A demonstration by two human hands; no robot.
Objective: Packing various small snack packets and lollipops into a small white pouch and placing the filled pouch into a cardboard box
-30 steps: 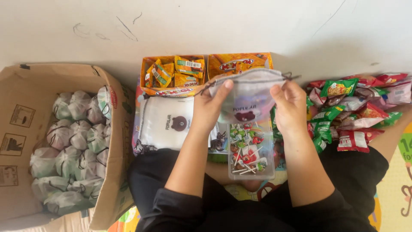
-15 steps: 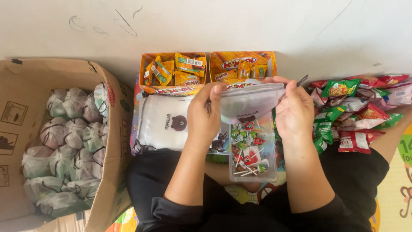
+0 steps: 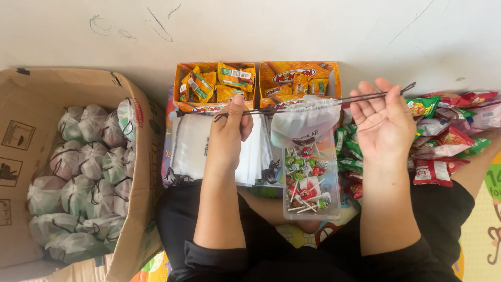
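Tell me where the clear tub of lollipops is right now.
In the head view, the clear tub of lollipops sits centre-right on the person's lap, between the forearms, below the hanging drawstring pouch.

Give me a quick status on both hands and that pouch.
Left hand and right hand pulling drawstrings apart. White pouch cinched, hanging over lollipop tub. Nothing blocking.

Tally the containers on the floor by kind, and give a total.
Large brown cardboard box holding tied white pouches: 1
Orange cardboard snack display boxes: 2
Clear rectangular plastic tub of lollipops: 1
White drawstring pouch hanging from cords between left hand and right hand: 1
Total: 5
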